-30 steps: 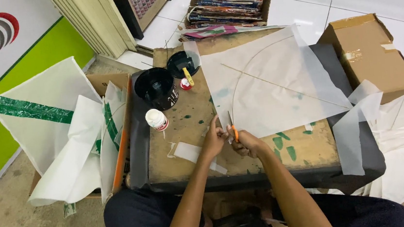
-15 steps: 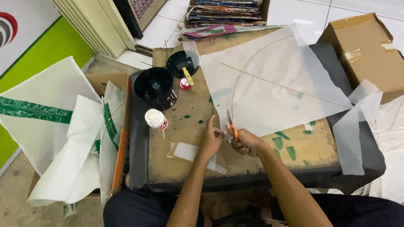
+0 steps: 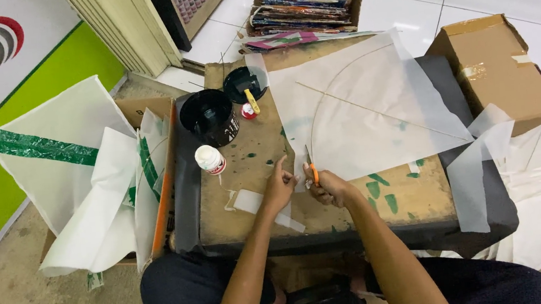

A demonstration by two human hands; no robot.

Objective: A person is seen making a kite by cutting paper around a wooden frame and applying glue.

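Work board (image 3: 250, 219): laid flat across the lap, so a firm cutting surface was provided.
Translucent sheet (image 3: 358, 105): spread flat on the board, its near corner kept within reach.
Left hand (image 3: 279, 187): pressed on the sheet edge, fingers curled, nothing gripped.
Right hand (image 3: 329, 187): closed around the scissors.
Orange-handled scissors (image 3: 311, 166): blades pointed away, at the sheet corner.

Glue bottle (image 3: 208, 159) and black pot (image 3: 209, 117) block left; bare board (image 3: 412, 199) free right.
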